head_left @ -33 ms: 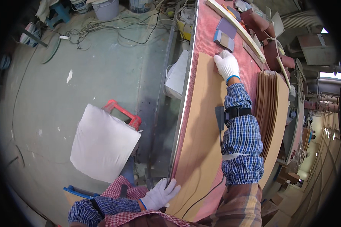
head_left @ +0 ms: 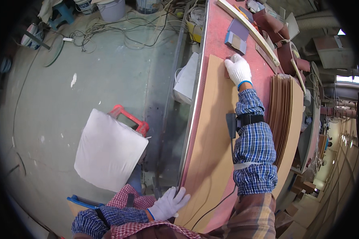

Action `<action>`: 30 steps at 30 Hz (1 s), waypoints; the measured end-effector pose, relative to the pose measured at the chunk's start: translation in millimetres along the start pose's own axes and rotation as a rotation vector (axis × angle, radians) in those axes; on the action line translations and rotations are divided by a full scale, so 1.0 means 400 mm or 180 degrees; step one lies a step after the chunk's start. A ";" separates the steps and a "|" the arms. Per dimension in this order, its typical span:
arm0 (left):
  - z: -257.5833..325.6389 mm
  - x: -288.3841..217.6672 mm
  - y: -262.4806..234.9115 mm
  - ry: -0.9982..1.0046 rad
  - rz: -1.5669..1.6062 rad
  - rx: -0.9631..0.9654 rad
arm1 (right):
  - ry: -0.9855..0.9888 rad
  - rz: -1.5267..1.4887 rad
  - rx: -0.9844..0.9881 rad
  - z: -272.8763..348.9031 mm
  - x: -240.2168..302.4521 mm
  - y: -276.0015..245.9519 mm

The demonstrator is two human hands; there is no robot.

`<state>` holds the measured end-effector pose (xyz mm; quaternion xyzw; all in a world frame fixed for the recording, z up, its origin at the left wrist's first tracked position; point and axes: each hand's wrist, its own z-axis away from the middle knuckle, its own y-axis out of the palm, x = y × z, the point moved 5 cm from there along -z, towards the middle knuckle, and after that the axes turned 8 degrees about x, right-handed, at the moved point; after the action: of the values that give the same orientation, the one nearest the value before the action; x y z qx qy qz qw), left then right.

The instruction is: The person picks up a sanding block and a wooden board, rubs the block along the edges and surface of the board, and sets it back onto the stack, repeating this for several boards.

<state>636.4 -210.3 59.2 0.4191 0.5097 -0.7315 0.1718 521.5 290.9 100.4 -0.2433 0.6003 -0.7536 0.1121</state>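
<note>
My right hand curls over a long tan board, its hold unclear. The board's length runs back toward my spread left hand.

hands — right curled, left splayed

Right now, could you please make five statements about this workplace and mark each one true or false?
1. The left hand and the right hand are gloved in white. True.
2. A stack of brown boards stands to the right of the long brown board. True.
3. The left hand is clenched into a fist. False: it is spread open.
4. The white-covered seat is left of the red-topped table. True.
5. The right hand is at the long brown board's near end. False: far end.
</note>
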 end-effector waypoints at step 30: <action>-0.066 0.057 -0.068 -0.1062 -0.0918 0.0092 | 0.0103 -0.0291 0.0100 1.215 -0.123 0.331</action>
<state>616.2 -171.3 54.0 0.2174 0.5184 -0.8149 0.1414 790.9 -133.3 40.3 -0.2565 0.5784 -0.7711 0.0716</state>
